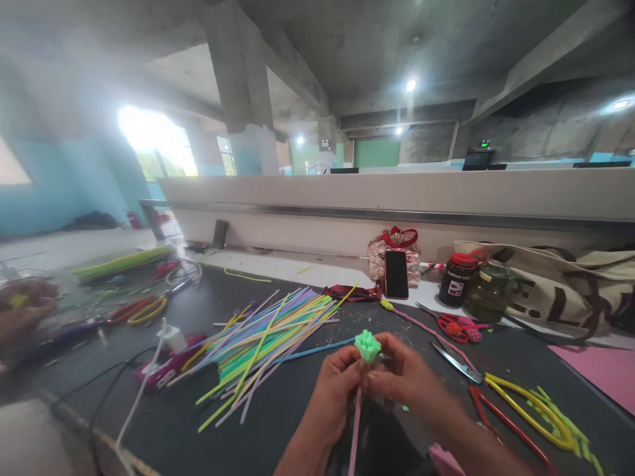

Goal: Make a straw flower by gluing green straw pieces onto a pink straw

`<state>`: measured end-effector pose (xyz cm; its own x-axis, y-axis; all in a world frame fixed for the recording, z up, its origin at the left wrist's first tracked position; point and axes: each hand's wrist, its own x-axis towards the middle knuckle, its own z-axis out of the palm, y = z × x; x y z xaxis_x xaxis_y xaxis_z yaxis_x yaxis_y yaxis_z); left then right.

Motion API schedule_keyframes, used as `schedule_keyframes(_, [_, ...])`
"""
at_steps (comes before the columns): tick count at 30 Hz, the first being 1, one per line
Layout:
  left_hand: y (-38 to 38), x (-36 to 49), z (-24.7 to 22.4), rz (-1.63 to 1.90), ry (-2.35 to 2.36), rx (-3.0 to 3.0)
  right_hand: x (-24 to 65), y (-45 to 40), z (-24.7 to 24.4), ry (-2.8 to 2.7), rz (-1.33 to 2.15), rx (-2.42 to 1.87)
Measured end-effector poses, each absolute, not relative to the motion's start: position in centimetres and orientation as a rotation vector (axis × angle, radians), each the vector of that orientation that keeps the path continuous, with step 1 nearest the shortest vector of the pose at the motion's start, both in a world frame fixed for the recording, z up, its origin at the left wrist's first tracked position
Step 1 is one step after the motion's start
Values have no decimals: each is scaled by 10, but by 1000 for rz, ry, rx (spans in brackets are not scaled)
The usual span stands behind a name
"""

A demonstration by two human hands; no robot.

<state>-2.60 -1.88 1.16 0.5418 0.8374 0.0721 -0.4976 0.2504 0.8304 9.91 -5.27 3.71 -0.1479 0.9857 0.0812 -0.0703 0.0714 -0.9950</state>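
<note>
Both hands meet low in the middle of the view, around a pipe-cleaner flower with a bunched green head point(368, 345) and a pink stem point(355, 433) hanging down. My left hand point(336, 383) pinches it just under the head. My right hand point(404, 375) closes on it from the other side, fingertips against the green head. To the left lies a loose pile of coloured pipe cleaners point(278, 337). Right of my hands rest a cutting tool point(483, 380) with yellow and red handles, and a pink stem with a yellow tip point(431, 336).
Farther back stand a phone point(397, 274), a dark red-lidded jar point(456, 279), a glass jar point(489, 291) and a canvas bag point(560, 284). Red scissors point(454, 327) lie nearer. Green scraps point(563, 423) sit at right. A white cable point(143, 390) crosses the left side; another person's hand point(24, 317) is blurred there.
</note>
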Motion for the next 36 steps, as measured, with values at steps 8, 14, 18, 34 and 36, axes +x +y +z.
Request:
schedule_keyframes(8, [-16,-21,13,871,643,926,126,-43,51,-1244,1246,-1140])
schedule_keyframes(14, [-21,-15,8,781,717,1057,138,-38,51,-1381,1220,-1100])
schedule_keyframes(18, [-22,-14,9,709,712,1042,137,-37,50,-1415,1126,-1140])
schedule_keyframes(34, [-19,-19,2,433,427,883,137,-47,61,-1676,1041,-1040])
schedule_keyframes(36, [-20,-19,2,459,431,857,136,-49,63,-1690,1049,-1023])
